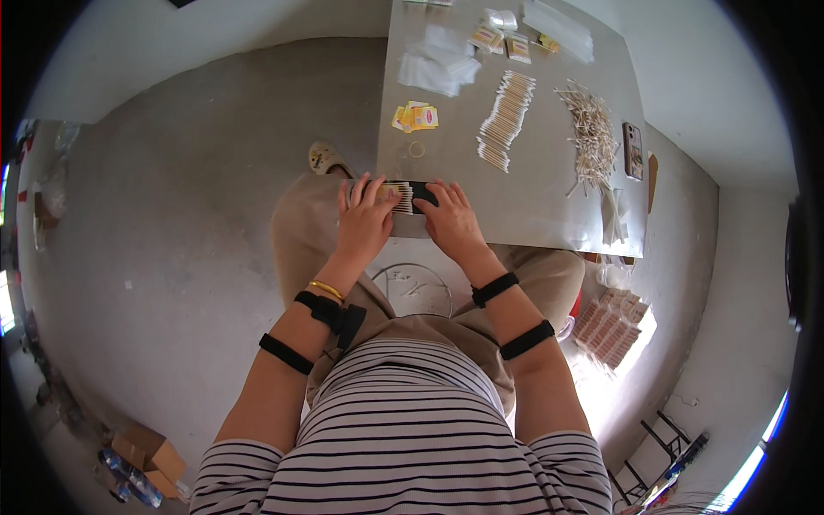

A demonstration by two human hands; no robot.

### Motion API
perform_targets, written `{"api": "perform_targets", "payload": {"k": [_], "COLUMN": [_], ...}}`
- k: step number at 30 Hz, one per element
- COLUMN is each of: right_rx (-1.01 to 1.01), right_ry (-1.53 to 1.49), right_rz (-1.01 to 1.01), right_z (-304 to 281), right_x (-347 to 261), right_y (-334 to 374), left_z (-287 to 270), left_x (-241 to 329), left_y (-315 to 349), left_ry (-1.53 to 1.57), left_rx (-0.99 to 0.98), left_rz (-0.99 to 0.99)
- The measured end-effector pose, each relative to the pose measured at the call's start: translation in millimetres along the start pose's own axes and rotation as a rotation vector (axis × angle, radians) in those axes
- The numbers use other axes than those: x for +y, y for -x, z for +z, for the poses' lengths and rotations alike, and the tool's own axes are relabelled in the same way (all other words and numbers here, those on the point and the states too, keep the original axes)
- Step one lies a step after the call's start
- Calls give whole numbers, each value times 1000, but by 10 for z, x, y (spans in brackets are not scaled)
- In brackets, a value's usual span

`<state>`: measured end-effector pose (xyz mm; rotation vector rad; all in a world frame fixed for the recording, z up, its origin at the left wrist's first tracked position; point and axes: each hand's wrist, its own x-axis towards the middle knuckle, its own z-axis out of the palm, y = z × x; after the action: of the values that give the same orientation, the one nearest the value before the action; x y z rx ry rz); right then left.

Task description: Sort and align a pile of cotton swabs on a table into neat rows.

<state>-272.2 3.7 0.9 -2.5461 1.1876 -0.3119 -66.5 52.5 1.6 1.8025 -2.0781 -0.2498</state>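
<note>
At the near left corner of the table, my left hand closes round a small pack of cotton swabs. The swabs lie side by side, white tips toward the right, with a yellow card partly covered by my fingers. My right hand grips a black flat piece that meets the swab tips, its thumb on the near side and fingers on the far side. What the black piece is, I cannot make out. Just beyond, a yellow rubber band and several yellow printed cards lie on the grey table.
A long row of cotton swabs and a loose heap of swabs lie farther right, near a phone. Clear plastic bags and finished-looking swab packs sit at the back. Stacked packs stand on the floor at right.
</note>
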Motion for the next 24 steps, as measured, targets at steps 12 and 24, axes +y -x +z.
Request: {"api": "perform_targets", "payload": {"k": [12, 24], "right_rx": [-10, -18], "right_ry": [18, -17], "right_rz": [-18, 1], "right_z": [-58, -89], "right_x": [-48, -118], "right_y": [54, 173], "left_z": [28, 71], "left_x": [-23, -38], "left_y": [32, 28], "left_ry": [20, -3], "left_rx": [-24, 6], "left_rz": [-41, -8]}}
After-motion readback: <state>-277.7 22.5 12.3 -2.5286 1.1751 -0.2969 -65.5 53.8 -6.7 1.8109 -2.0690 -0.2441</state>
